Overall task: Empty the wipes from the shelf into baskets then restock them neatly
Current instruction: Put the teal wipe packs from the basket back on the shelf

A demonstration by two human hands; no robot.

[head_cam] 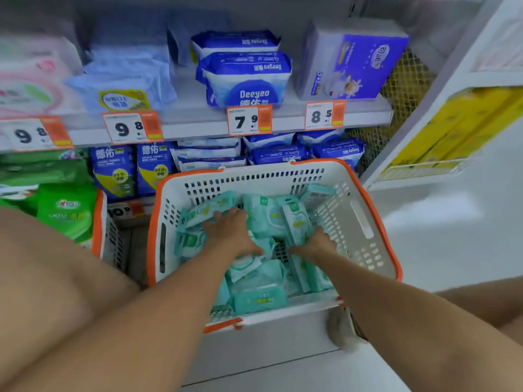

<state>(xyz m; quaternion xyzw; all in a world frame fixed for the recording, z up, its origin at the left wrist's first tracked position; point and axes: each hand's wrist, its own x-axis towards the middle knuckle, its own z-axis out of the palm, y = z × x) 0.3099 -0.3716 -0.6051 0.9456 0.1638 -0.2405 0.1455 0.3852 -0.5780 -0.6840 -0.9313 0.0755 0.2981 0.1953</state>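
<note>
Left edge of frame is blurred: pink and green packs there hard to read. Second basket [99, 222] at left mostly cut off behind the near thigh. White basket with orange rim [365, 222] sits on the floor [438, 227] in front of the shelf [198, 128], half full of teal wipes packs [260, 299] lying jumbled, some flat, some on edge. Left hand [233, 232] lies palm down on the packs at centre-left, fingers [223, 215] stretched forward over a pack at the far left of the pile; cannot tell whether they grip it. Right hand [315, 243] is at centre-right, its fingers curled round an upright teal pack [297, 222], fingertips hidden behind it. Blue Deeyeo packs [246, 77] stacked on the shelf above price tags [249, 120]; more blue packs on the lower shelf, partly hidden by the basket's far rim.
</note>
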